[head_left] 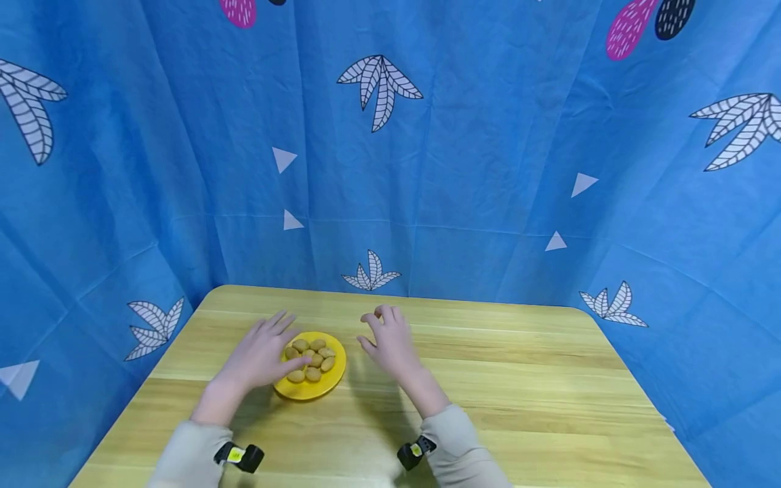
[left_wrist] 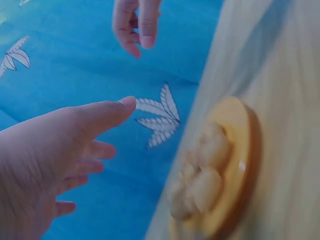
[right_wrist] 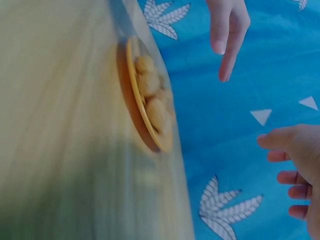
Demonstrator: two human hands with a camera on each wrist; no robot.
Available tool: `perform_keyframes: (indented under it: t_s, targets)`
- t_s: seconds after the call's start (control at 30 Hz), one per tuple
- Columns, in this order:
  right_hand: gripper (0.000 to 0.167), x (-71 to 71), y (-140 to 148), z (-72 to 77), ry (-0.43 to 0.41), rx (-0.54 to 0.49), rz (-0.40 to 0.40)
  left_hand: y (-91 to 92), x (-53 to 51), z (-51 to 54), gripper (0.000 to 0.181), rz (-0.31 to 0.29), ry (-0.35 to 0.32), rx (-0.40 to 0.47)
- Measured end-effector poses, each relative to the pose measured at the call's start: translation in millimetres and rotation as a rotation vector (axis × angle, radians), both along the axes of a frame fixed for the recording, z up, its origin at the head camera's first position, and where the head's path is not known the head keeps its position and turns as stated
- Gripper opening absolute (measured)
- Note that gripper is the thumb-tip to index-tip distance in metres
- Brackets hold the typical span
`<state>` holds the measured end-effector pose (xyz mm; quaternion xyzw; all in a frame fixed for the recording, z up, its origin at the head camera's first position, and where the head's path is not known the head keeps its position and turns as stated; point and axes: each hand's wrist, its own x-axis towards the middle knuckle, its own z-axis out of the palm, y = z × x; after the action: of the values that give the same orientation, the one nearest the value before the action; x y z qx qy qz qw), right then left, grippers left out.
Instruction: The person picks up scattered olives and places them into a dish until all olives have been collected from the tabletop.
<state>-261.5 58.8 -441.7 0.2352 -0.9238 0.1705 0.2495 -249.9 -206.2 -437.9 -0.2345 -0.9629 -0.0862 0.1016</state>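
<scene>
A round yellow plate (head_left: 340, 359) on the wooden table bears several small tan-brown rounded pieces (head_left: 313, 373) that look like walnuts; their exact kind is unclear. Over the plate's left side hovers my left hand (head_left: 259, 356), fingers spread, its thumb hiding part of the pieces in the head view. My right hand (head_left: 393, 344) is in the air to the right of the plate, fingers loosely bent and apart from it. Both palms look bare: the left wrist view gives my left hand (left_wrist: 60, 145) holding nothing, and likewise my right hand (right_wrist: 302, 165) in the right wrist view.
The light wooden table (head_left: 537, 393) stretches to the right of the plate. A blue curtain (head_left: 476, 169) with white leaf and triangle prints hangs behind the table and along both sides. Each sleeve has a wrist camera (head_left: 247, 458) strapped over it.
</scene>
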Motion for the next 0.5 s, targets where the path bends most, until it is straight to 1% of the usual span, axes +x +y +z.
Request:
perform_keyframes:
  t_s: [0.1,0.27,0.37,0.5]
  targets:
    - [0.029,-0.5,13,6.9,0.038,0.003,-0.027,10.0,-2.4,11.4,0.069,0.006,-0.019,0.017]
    - [0.029,-4.1,34,17.7,0.087,0.011,-0.085,26.5,-8.4,29.9,0.072,0.015,-0.031,0.045]
    - [0.029,-6.1,48,23.0,0.086,0.005,-0.108,36.9,-12.9,39.0,0.074,0.025,-0.042,0.064]
    - [0.032,-6.5,66,27.4,0.052,0.002,-0.157,52.4,-18.7,45.5,0.075,0.026,-0.055,0.103]
